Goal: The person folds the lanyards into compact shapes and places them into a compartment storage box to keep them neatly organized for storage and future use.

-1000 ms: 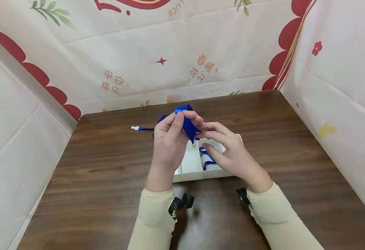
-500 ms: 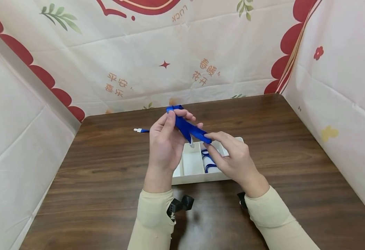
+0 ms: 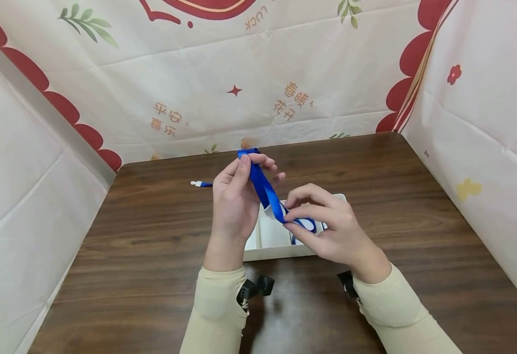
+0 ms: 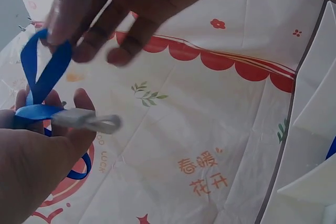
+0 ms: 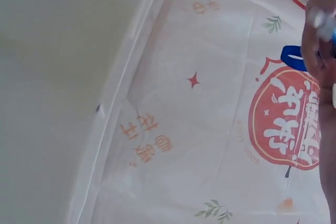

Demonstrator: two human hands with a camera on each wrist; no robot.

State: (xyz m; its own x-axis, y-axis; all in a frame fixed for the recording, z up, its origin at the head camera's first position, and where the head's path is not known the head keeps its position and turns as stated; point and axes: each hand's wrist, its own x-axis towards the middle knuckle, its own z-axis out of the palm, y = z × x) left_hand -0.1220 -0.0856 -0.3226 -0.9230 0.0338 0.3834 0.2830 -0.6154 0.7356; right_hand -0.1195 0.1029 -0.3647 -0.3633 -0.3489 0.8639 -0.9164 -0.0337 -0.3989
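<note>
Strap (image 3: 264, 184) in mid-air over white tray (image 3: 285, 252); pinched high by left hand (image 3: 237, 201), low by right hand (image 3: 329, 221). Apparently drawn out between both to keep loop straight, untwisted.

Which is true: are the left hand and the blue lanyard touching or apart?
Touching: the head view shows the left hand pinching the blue lanyard between thumb and fingers.

The head view looks forward and down over the counter (image 3: 130, 255). Each wrist view, close by the hands (image 3: 236, 206) (image 3: 335, 226), faces the printed cloth (image 3: 205, 83) beyond the far edge, which all three share.
</note>
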